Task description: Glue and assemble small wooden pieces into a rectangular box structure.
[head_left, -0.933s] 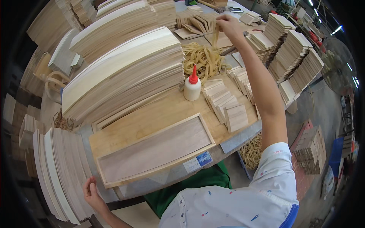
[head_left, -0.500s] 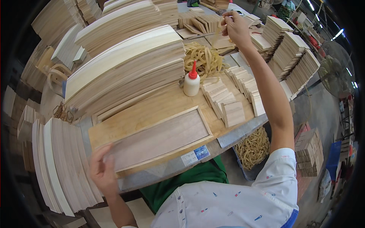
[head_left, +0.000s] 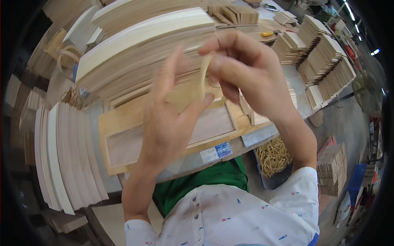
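Thumb and fingers of my right hand [head_left: 254,78] are closed on a pale yellow rubber band [head_left: 203,78], raised over the workbench. Beside it is my left hand [head_left: 166,119], slightly blurred, its thumb and fingers spread around the hanging band; I cannot tell whether it touches the band. Below both hands lies a shallow rectangular wooden frame with a thin panel inside [head_left: 213,127], resting on a larger yellowish board [head_left: 104,123]. My hands hide part of the frame, and also the spot where a glue bottle and a heap of bands stood.
Long stacks of wooden boards [head_left: 135,53] line the far side, with another stack [head_left: 69,156] at left. Small wooden pieces [head_left: 324,61] are piled at right, near a yellow-handled tool [head_left: 267,34]. Under the bench edge sits a blue crate [head_left: 262,176] of rubber bands. A fan [head_left: 369,82] stands at far right.
My right hand has come back from the far side of the bench with a rubber band. My left hand has risen from the frame's left end to meet it. The view has shifted slightly.
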Tool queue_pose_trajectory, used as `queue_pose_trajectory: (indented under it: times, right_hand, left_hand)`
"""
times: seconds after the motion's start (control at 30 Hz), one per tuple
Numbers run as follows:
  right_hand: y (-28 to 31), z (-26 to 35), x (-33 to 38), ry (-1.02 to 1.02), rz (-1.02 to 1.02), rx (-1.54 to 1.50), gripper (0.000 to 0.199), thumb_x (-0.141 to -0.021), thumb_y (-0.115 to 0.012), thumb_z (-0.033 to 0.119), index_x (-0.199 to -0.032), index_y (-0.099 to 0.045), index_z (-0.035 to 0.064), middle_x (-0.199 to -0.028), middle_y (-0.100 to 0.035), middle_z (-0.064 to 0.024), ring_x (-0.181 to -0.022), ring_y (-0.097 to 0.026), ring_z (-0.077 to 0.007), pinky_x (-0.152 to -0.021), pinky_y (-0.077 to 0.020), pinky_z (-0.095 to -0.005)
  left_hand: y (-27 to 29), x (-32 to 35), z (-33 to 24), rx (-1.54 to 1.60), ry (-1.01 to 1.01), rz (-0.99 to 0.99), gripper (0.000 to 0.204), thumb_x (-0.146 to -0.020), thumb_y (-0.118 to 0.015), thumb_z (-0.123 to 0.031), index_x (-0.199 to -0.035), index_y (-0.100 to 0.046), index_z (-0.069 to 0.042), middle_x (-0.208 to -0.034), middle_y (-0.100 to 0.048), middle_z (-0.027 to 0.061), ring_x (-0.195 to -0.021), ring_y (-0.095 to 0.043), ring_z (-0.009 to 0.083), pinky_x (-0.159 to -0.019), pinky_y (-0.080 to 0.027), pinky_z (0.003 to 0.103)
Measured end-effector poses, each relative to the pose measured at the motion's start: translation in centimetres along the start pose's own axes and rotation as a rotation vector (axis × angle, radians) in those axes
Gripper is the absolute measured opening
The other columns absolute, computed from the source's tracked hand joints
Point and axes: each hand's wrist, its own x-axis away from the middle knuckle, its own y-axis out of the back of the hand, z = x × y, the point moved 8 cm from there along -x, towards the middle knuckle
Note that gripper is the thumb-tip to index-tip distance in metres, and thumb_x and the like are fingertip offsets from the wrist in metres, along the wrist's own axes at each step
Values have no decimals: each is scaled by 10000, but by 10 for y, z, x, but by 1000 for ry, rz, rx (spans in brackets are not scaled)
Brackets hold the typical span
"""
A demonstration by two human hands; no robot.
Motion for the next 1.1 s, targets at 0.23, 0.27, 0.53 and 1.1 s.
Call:
queue_pose_trajectory:
  times: [0.23,0.27,0.53,1.1]
  right_hand:
    - [19,-69,67,-246,203,395,201,-830,-591,0,-1024,-639,20,-695,-535,29,-588,-451,-7,-523,-362,-182]
    - [22,-79,75,-248,263,537,204,-829,-579,2,-1020,-647,26,-671,-504,47,-607,-447,1,-546,-366,-183]
    - [78,-159,101,-621,-60,286,514,-927,-509,108,-1427,-402,56,-571,-396,47,-407,-344,-40,-342,-314,-221]
    - [65,-196,65,-678,-9,27,312,-994,-475,220,-1182,-544,-19,-536,-408,43,-354,-311,-35,-313,-320,-196]
  left_hand:
    - [83,98,86,954,394,38,369,-841,-625,-60,-1171,-500,46,-550,-408,-51,-432,-363,38,-516,-437,238]
    - [105,114,89,767,349,43,338,-845,-606,-49,-1154,-508,47,-539,-383,-59,-415,-334,33,-471,-407,231]
    - [193,162,159,140,766,-60,528,-876,-602,-78,-1359,-420,30,-524,-379,-63,-410,-314,26,-400,-339,218]
    - [189,135,231,456,876,119,487,-961,-546,-183,-1398,-419,-9,-505,-311,-100,-362,-272,17,-382,-348,208]
